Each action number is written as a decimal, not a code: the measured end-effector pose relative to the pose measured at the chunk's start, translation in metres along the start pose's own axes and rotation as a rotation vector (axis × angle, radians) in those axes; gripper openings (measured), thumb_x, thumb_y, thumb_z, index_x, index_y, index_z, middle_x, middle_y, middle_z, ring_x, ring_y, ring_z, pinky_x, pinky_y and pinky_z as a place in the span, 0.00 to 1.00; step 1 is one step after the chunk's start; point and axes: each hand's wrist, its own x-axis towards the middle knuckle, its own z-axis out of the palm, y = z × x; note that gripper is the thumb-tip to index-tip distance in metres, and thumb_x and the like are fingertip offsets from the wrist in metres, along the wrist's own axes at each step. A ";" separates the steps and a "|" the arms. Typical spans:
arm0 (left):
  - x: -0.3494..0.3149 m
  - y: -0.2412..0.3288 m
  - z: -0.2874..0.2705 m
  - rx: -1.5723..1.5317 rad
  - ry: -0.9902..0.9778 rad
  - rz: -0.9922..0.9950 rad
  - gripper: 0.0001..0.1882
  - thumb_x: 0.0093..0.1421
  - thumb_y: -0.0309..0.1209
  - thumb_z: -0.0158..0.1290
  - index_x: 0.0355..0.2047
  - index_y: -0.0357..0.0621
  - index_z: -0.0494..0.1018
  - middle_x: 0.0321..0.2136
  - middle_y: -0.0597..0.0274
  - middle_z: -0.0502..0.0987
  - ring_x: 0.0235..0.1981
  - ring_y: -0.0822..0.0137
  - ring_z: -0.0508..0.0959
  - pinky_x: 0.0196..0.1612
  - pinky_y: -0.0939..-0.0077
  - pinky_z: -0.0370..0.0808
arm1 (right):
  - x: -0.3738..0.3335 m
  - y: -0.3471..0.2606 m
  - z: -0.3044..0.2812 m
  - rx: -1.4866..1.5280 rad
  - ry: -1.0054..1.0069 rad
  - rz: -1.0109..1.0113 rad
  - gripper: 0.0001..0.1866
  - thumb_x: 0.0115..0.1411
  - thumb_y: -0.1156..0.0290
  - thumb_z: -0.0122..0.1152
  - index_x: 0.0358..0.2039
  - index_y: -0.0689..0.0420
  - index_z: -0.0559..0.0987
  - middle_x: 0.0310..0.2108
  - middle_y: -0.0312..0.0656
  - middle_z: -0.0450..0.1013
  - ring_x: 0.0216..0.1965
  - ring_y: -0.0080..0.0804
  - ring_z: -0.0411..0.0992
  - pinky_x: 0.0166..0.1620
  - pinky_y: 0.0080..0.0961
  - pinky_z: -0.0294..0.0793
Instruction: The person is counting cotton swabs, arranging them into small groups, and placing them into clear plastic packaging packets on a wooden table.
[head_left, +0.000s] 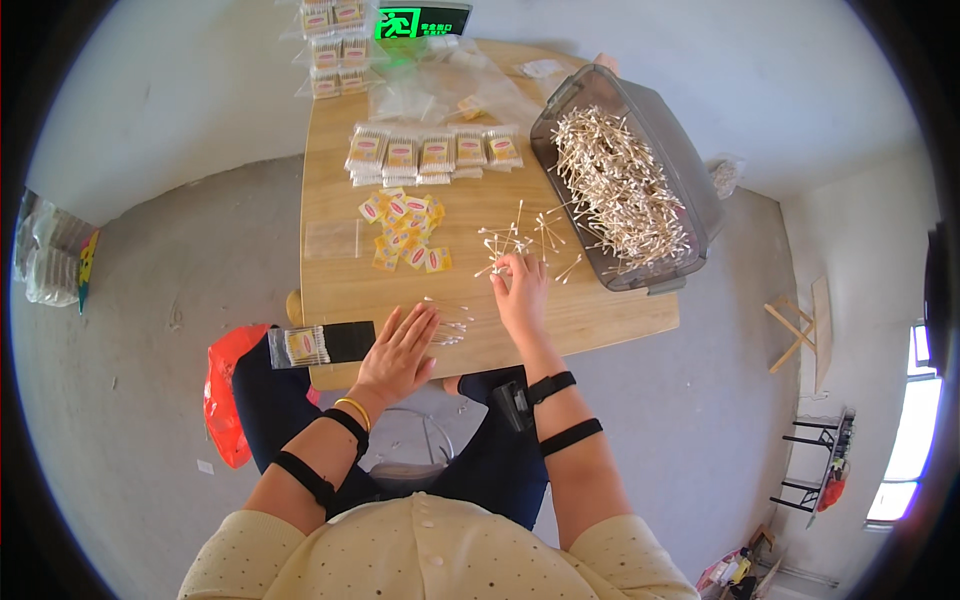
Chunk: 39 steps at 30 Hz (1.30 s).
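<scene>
A: What's the left hand (398, 352) doing?

B: It lies palm down near the front edge of the bench (610, 308), fingers stretched out and only slightly apart, right beside a few cotton swabs (450, 328). Whether it covers some of their ends, I can't tell.

A: And the right hand (522, 297)?

B: Its fingers are bent and bunched at the near side of a loose heap of swabs (515, 240). I can't tell if they're clamped on one.

A: What's around them?

B: A grey plastic bin (705, 185) full of swabs stands right of the heap. Yellow-and-white cards (408, 230) lie scattered to its left, with stacked swab packs (436, 154) behind them. By the left hand, a clear sleeve holding a pack (306, 346) lies at the bench's left edge.
</scene>
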 end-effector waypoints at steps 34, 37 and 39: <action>0.002 -0.004 -0.003 0.001 -0.056 0.009 0.43 0.66 0.48 0.51 0.73 0.36 0.51 0.75 0.51 0.48 0.77 0.52 0.47 0.77 0.51 0.43 | -0.084 -0.013 0.005 0.216 0.061 -0.005 0.12 0.57 0.82 0.59 0.41 0.57 0.81 0.42 0.45 0.73 0.47 0.51 0.70 0.51 0.43 0.71; 0.021 0.001 -0.009 0.208 -0.100 0.069 0.46 0.67 0.56 0.48 0.74 0.37 0.50 0.75 0.53 0.49 0.77 0.56 0.45 0.77 0.48 0.39 | -0.095 -0.010 0.000 0.201 0.085 -0.013 0.13 0.58 0.82 0.57 0.44 0.58 0.80 0.43 0.47 0.73 0.49 0.51 0.69 0.53 0.43 0.71; 0.026 -0.003 -0.002 0.268 -0.103 0.082 0.47 0.67 0.59 0.46 0.74 0.38 0.50 0.75 0.54 0.49 0.77 0.58 0.45 0.77 0.48 0.37 | -0.099 -0.014 0.000 0.165 0.094 -0.045 0.14 0.59 0.80 0.56 0.45 0.58 0.79 0.45 0.47 0.72 0.50 0.51 0.69 0.54 0.44 0.70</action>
